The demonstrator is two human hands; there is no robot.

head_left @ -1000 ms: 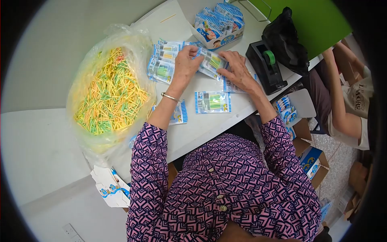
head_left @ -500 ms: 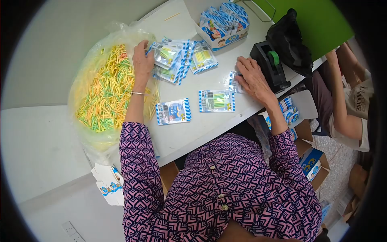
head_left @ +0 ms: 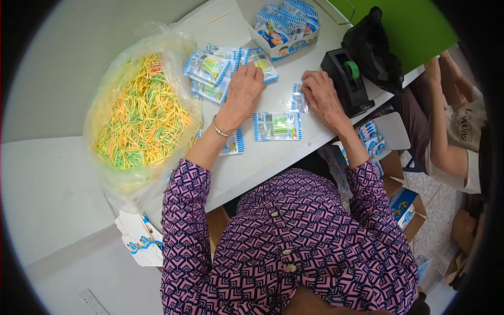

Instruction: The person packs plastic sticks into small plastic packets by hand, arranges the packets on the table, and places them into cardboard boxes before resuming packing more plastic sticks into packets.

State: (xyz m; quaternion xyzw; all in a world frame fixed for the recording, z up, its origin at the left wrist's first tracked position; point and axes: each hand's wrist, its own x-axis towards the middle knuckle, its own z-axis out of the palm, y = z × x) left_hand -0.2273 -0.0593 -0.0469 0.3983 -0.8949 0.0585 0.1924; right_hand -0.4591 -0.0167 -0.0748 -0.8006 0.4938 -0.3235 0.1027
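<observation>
On white table (head_left: 236,176) | clear packet (head_left: 268,127) | blue-striped ends | green sticks (head_left: 283,125) inside

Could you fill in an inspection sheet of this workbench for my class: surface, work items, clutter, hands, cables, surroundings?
Surface: flat white table, near edge slanting across the view.
Job's things: clear plastic bag heaped with thin yellow, green and orange sticks; flat blue-and-white striped packets with clear windows, several overlapping; open white-and-blue cardboard box filled with packets.
Clutter: black tape dispenser with green tape; crumpled black plastic bag; one loose thin yellowish stick.
Hands: left hand over the overlapping packets, right hand at a packet near the dispenser; grip unclear for both.
Cables: nothing seen.
Surroundings: bright green panel; brown cardboard box below table height; another person's arm.
</observation>
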